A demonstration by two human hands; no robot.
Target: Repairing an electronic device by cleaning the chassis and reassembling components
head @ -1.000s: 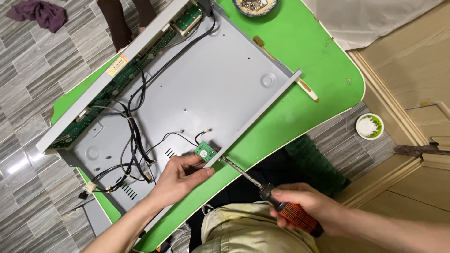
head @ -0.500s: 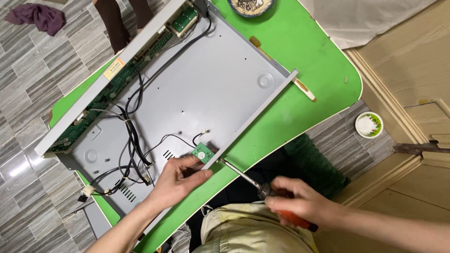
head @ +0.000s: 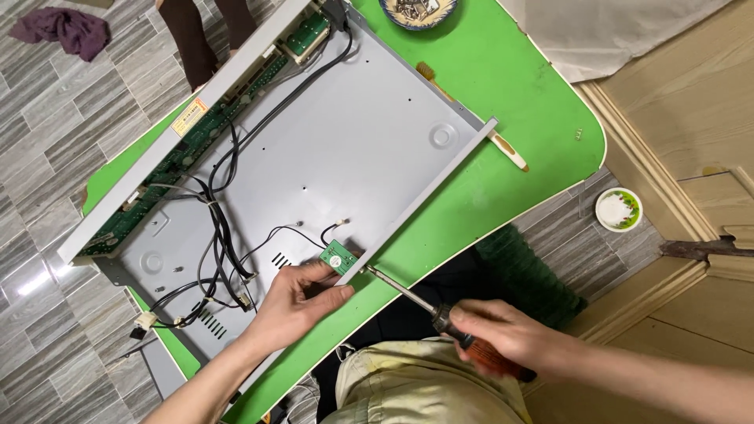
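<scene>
My right hand (head: 503,339) is wrapped tight on the screwdriver (head: 440,314), whose long axis runs diagonally, tip pointing up-left to the small green circuit board (head: 339,257) at the near edge of the grey metal chassis (head: 353,149). My left hand (head: 294,302) pinches that board between its fingertips.

One head view — looking straight down, close over the green table (head: 503,86)
</scene>
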